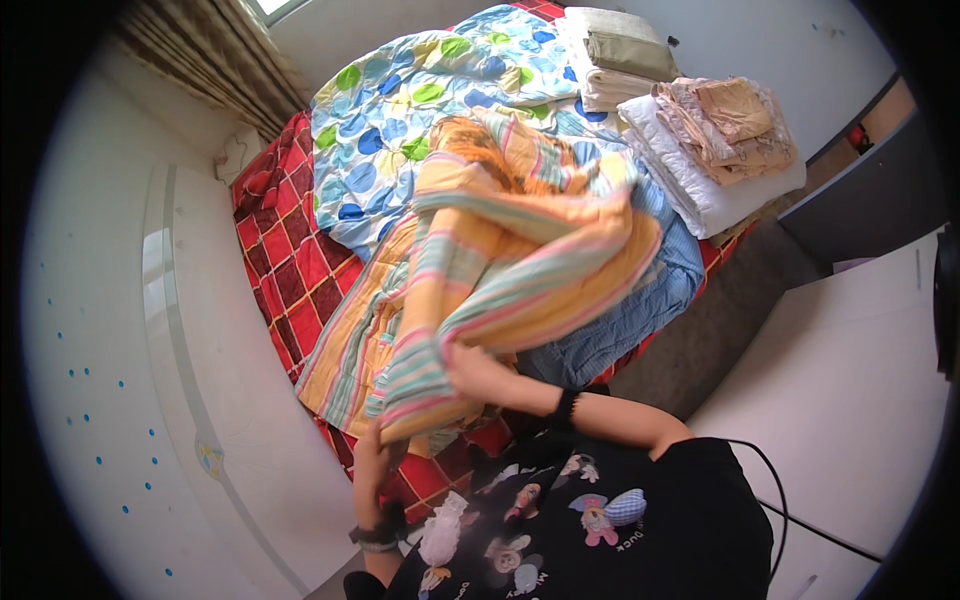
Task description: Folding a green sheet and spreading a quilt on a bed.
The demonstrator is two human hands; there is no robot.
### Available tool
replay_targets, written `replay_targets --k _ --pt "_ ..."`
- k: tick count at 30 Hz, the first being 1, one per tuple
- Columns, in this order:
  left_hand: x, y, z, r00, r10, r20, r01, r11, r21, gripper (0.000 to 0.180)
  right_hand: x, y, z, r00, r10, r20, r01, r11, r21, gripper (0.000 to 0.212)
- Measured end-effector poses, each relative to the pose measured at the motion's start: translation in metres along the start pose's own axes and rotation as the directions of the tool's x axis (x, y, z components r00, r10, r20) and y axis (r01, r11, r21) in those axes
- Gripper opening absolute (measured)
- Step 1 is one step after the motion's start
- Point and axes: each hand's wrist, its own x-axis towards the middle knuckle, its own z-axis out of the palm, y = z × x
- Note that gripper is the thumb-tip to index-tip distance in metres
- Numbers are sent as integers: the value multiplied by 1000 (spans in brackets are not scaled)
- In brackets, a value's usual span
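Note:
A yellow quilt (540, 265) with green, pink and grey-blue stripes is bunched and partly raised over the bed, blurred by motion. My left hand (372, 452) is closed on its near left corner. My right hand (466, 370) reaches across to the left, closed on a fold of the same quilt; the cloth hides part of its fingers. A flatter part of the quilt lies to the left, over the red checked bedcover (285, 255). Beneath and beyond the quilt are a white bedcover with blue and green dots (390, 110) and a blue cloth (590, 345).
Folded bedding (620, 50) is stacked at the far right. Closer stands a thick white folded quilt (690, 190) with peach-coloured cloths (735, 115) on top. A white cabinet (230, 400) borders the bed's left side, and a white surface (850, 370) is at the right.

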Motion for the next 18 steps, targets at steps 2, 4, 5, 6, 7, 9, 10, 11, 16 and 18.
replay_targets --k 2,4,5,6,7,9,10,11,16,18 --pt "-37 -48 -12 982 -173 -80 174 985 3 31 -2 -24 27 951 75 299 -124 981 146 32" --pt "-48 -74 -1 959 -279 -42 280 960 -2 33 -5 1 81 976 29 214 -41 998 52 37" --pt "-57 -101 13 964 -244 -105 252 965 75 34 -1 11 95 963 26 268 -34 999 26 43" --pt "-66 -120 25 965 -210 -157 233 961 151 35 -4 22 90 922 122 368 -134 991 6 45" --pt "-69 -122 37 970 -175 -168 197 973 120 37 -8 33 83 861 215 461 -229 973 -26 47" --pt "-66 -111 57 975 -162 -153 183 975 128 39 -7 85 82 855 224 468 -334 928 165 53" --pt "-61 -103 62 975 -178 -133 192 976 101 41 -5 101 73 907 155 392 -205 975 89 56" --pt "-59 -99 70 970 -195 -147 208 975 80 41 0 121 43 890 72 450 -79 997 -2 48" --pt "-36 -103 73 994 -103 -39 109 974 199 50 8 116 -25 938 158 308 -113 981 -158 40" --pt "-36 -95 83 978 -210 11 202 952 228 50 18 132 -41 967 125 222 -100 988 -120 34"
